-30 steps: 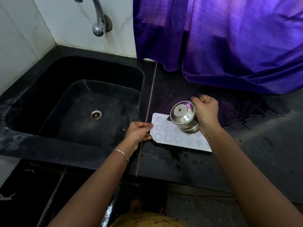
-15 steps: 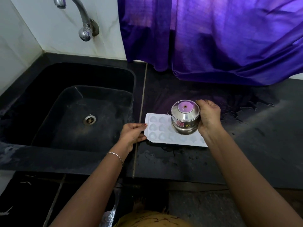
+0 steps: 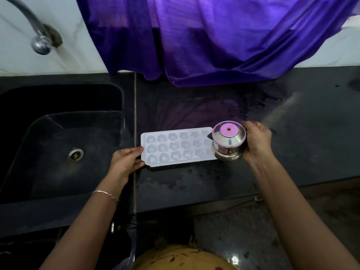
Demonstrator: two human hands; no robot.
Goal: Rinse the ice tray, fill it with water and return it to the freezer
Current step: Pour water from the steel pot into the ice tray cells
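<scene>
Left hand [image 3: 124,162]: pinching ice tray [image 3: 175,147] end.
Right hand [image 3: 257,141]: gripping tipped steel jug [image 3: 228,143].
Stage: filling likely proceeding; freezer remaining.

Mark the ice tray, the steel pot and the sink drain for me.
ice tray [image 3: 143,140]: head view, bare left rim beside the wells.
steel pot [image 3: 228,141]: head view, shiny sloped shoulder below the pink centre.
sink drain [image 3: 75,154]: head view, middle of the metal ring.

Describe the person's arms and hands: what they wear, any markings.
Both forearms are bare, with no sleeves showing. The left hand has a thin silvery chain bracelet at its wrist and a thumbnail that looks painted pinkish red. The right hand shows no ring or bracelet. A yellow garment shows below.
</scene>
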